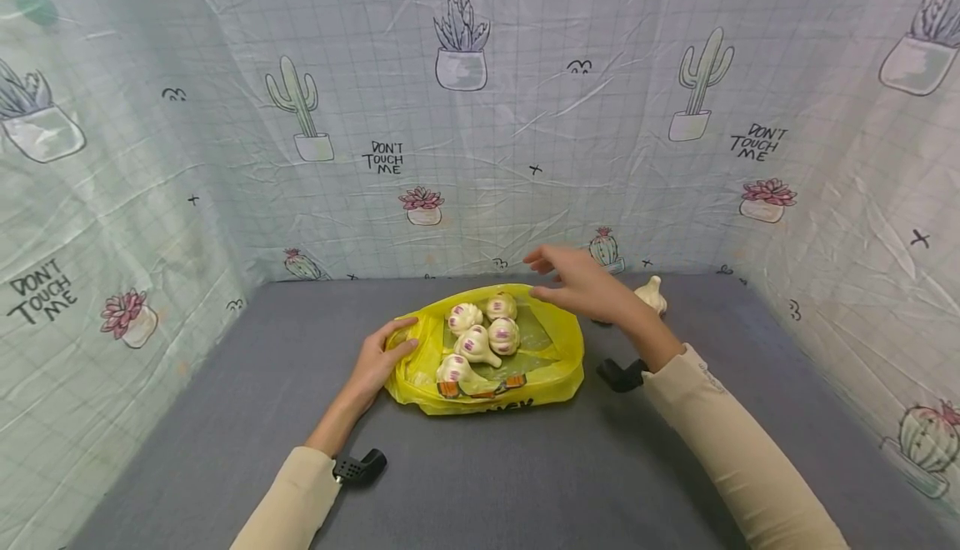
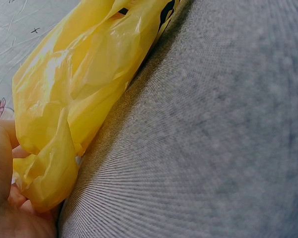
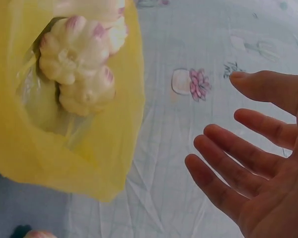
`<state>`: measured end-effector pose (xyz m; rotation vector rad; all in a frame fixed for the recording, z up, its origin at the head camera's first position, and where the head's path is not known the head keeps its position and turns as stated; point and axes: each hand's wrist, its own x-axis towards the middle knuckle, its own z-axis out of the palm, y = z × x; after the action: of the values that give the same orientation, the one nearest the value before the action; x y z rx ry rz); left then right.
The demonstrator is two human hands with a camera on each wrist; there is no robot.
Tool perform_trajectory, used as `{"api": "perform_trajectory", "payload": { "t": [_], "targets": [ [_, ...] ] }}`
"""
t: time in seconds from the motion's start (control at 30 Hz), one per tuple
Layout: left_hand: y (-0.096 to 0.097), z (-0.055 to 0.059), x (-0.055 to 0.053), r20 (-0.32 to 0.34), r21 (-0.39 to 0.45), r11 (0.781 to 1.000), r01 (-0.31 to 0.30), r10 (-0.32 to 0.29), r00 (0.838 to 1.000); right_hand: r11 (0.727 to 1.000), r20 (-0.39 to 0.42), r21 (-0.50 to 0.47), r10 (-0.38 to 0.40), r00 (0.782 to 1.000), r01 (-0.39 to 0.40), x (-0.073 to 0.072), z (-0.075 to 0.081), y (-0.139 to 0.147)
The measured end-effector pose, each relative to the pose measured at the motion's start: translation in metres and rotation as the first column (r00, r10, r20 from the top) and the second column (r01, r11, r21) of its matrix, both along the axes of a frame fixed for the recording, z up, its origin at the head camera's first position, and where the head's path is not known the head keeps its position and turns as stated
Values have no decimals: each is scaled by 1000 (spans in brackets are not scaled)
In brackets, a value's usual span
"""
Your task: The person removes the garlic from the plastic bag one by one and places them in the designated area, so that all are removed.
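Observation:
A yellow plastic bag (image 1: 564, 360) lies with its mouth spread wide, facing up. Several white garlic bulbs (image 1: 476, 342) with purple marks sit inside it, grouped toward its left and middle. My left hand (image 1: 378, 360) grips the bag's left side; in the left wrist view, a bunched fold of the yellow plastic bag (image 2: 49, 173) lies between thumb and fingers. Over the bag's right back rim hovers my right hand (image 1: 573, 279), its fingers spread and holding nothing. The right wrist view shows this right hand (image 3: 253, 163) apart from the bag, palm visible.
Another garlic bulb (image 1: 652, 294) rests on the grey table (image 1: 480, 475) beyond my right wrist, partly hidden by the forearm. Behind the table hangs a cloth backdrop (image 1: 525, 117) printed with cacti, which also closes off both sides.

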<state>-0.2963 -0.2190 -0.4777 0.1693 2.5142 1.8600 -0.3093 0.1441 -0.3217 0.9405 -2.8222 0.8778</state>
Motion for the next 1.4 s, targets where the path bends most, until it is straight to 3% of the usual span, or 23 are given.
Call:
{"api": "perform_trajectory", "payload": {
  "t": [0.33,0.6,0.83,0.97,1.4],
  "targets": [
    [0,0,-1,5,15,1000,0,0,1000,979,22,177,98,995,-100,-11,1,-28],
    [0,1,0,22,16,1000,-2,2,1000,947,142,259,156,977,-189,-23,-4,-48],
    [-1,0,1,39,16,1000,-12,11,999,899,215,369,167,962,-238,-34,-19,-64],
    [-1,1,3,27,17,1000,-9,9,1000,893,260,377,154,953,-247,-35,-23,-71],
    [-1,1,0,4,1,1000,-3,3,1000,892,275,381,142,951,-244,-36,-33,-80]
  ]
}}
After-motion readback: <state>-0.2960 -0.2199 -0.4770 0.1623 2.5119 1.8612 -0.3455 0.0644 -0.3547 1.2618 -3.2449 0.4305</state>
